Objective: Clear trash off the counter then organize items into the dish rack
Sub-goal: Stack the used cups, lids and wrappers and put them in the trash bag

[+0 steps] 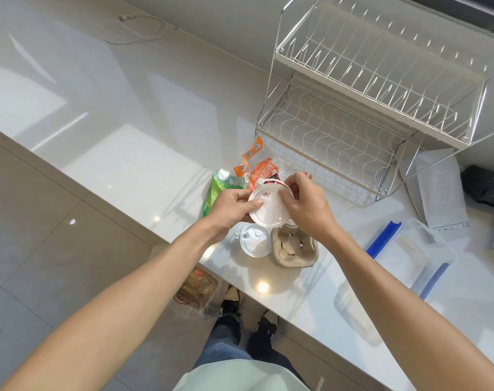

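Observation:
Both hands hold a white plastic cup lid (268,208) above the counter. My left hand (231,208) grips its left edge with the thumb on top. My right hand (306,204) pinches its right edge, where a red-patterned cup rim shows behind the lid. Below them a second white lid (254,244) lies flat beside a brown cardboard cup carrier (295,248). Orange wrappers (258,167) and a green wrapper (216,190) lie just beyond my hands. The two-tier white wire dish rack (381,88) stands empty at the back right.
A clear container with blue clips (415,253) sits at the right, a white paper bag (437,190) and black items behind it. A white cable (135,29) lies far back. A plastic bag with trash (196,289) sits on the floor by the counter edge.

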